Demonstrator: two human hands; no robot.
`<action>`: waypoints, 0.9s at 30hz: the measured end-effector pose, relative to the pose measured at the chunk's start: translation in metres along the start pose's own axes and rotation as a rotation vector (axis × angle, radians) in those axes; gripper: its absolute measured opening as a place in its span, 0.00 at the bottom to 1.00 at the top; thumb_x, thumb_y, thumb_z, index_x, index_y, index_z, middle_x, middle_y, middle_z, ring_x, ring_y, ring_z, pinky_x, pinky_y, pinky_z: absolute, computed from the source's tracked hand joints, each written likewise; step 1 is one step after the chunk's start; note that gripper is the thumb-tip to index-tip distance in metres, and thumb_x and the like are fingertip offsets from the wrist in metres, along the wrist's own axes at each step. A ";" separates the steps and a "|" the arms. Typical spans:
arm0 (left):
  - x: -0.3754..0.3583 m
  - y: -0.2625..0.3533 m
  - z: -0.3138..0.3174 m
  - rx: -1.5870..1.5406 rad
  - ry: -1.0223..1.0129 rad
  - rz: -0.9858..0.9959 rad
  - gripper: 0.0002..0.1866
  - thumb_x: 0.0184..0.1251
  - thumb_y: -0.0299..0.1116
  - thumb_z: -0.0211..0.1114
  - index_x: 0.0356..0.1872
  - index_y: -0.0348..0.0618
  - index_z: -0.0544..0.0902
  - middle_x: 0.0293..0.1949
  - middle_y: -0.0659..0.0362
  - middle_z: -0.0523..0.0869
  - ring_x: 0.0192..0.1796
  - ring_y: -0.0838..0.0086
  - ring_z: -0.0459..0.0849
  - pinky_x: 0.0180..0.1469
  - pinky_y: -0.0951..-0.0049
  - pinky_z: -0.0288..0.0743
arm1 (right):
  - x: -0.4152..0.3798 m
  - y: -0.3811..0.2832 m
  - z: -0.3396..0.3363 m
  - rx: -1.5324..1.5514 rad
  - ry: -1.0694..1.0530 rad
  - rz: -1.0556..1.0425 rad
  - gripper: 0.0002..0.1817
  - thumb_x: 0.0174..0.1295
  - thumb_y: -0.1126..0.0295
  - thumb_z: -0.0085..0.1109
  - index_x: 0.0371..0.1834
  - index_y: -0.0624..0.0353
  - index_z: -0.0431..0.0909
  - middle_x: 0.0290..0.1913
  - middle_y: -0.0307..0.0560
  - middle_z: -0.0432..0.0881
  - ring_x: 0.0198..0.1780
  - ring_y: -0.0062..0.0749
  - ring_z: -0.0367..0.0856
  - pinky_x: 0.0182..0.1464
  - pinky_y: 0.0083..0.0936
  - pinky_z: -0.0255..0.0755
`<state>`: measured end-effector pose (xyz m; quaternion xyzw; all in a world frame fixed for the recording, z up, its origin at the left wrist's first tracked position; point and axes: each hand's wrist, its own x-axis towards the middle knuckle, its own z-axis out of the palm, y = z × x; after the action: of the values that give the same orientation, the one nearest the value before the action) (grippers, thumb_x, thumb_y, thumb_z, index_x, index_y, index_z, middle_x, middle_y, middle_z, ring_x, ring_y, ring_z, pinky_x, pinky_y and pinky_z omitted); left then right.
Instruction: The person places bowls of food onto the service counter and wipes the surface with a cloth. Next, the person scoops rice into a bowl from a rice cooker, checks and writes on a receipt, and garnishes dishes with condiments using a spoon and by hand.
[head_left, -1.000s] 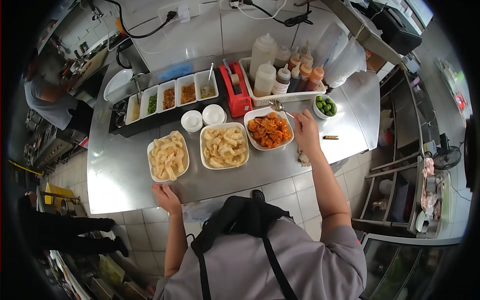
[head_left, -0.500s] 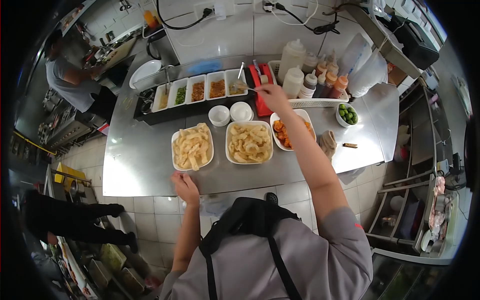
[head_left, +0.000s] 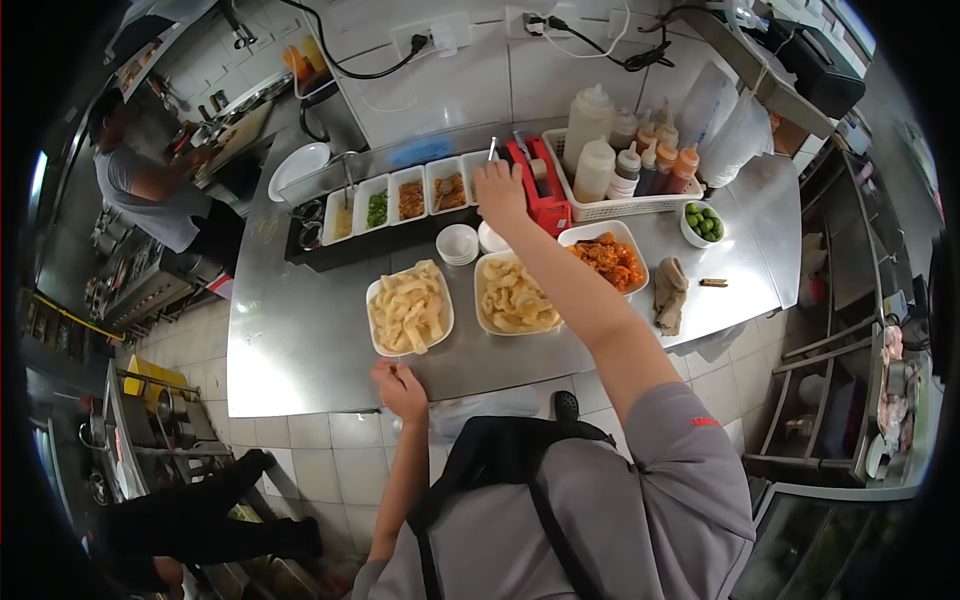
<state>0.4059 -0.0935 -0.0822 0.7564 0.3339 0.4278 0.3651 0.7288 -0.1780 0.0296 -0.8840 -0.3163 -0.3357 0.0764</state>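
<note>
My right hand (head_left: pixel 503 194) is closed on a spoon (head_left: pixel 446 187), its bowl over the white tub of brown crumbly topping (head_left: pixel 452 193); my fingers hide most of the handle. Loosely curled, my left hand (head_left: pixel 401 390) rests at the table's front edge, nothing visible in it. Just beyond it is a white dish of pale fried strips (head_left: pixel 409 308). A second such dish (head_left: pixel 513 296) sits under my right forearm, partly covered. To its right, a dish holds orange-red glazed pieces (head_left: pixel 608 262), with brown bits now on top.
Small white bowls (head_left: pixel 458 243) stand before the topping rack (head_left: pixel 330 252). A red dispenser (head_left: pixel 548 207), a basket (head_left: pixel 630 209) of squeeze bottles, a bowl of green limes (head_left: pixel 702 224) and a cloth (head_left: pixel 670 296) lie rightward. One person (head_left: pixel 155 190) works back left; another's legs (head_left: pixel 220 510) show lower left.
My right hand has moved left with the spoon, from the end tub to the brown topping. The view has shifted, and the person at lower left has moved.
</note>
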 end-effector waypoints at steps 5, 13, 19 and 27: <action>0.000 -0.005 0.000 -0.043 -0.026 0.000 0.11 0.62 0.29 0.52 0.42 0.34 0.68 0.25 0.54 0.75 0.26 0.67 0.74 0.32 0.70 0.69 | 0.003 0.003 -0.002 0.057 -0.036 0.013 0.17 0.43 0.64 0.63 0.37 0.55 0.71 0.40 0.46 0.74 0.49 0.39 0.68 0.54 0.45 0.58; 0.002 -0.002 -0.004 -0.111 -0.040 -0.044 0.11 0.62 0.27 0.50 0.43 0.33 0.68 0.26 0.57 0.73 0.28 0.74 0.72 0.32 0.76 0.68 | 0.006 0.000 -0.020 0.283 -0.266 0.088 0.32 0.35 0.56 0.72 0.44 0.56 0.70 0.45 0.49 0.71 0.51 0.43 0.66 0.51 0.44 0.60; -0.004 -0.024 0.002 -0.190 0.006 0.009 0.07 0.64 0.27 0.48 0.40 0.36 0.68 0.25 0.59 0.71 0.23 0.76 0.69 0.27 0.78 0.64 | -0.027 0.025 -0.096 0.683 0.108 0.074 0.20 0.44 0.65 0.67 0.41 0.55 0.74 0.45 0.49 0.72 0.49 0.44 0.68 0.46 0.38 0.64; 0.006 0.007 -0.021 -0.740 -0.242 -0.206 0.06 0.65 0.29 0.44 0.38 0.40 0.67 0.22 0.63 0.66 0.20 0.84 0.61 0.21 0.84 0.56 | -0.194 0.181 -0.129 0.279 0.205 0.707 0.03 0.49 0.76 0.56 0.28 0.61 0.76 0.31 0.52 0.75 0.39 0.48 0.72 0.42 0.36 0.67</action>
<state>0.3908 -0.0865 -0.0656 0.5812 0.1859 0.3883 0.6906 0.6577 -0.4637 0.0175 -0.8814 -0.0256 -0.3291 0.3378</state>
